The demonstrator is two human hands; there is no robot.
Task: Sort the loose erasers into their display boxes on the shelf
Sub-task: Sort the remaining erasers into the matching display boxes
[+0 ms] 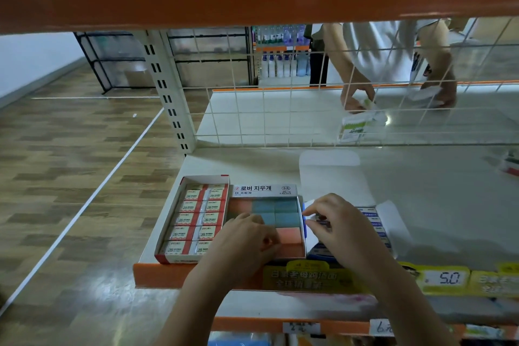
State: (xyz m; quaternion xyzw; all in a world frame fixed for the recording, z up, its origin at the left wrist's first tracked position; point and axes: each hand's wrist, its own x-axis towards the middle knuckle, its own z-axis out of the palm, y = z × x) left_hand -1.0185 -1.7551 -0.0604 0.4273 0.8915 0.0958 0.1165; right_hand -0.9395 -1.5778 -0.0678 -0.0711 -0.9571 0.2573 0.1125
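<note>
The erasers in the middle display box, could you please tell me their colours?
Teal-blue and salmon-orange erasers, seen in the head view.

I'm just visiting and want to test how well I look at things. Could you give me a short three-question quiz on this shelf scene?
1. True or false: the red-trimmed cardboard display box of white-and-red 2B erasers stands left of the middle box of plain teal and coral erasers.
2. Which hand rests over the middle box: A) left hand, B) right hand?
3. Fill in: the yellow price tag on the orange shelf edge reads ___.

Key: 1 true; 2 A; 3 5.0
</note>
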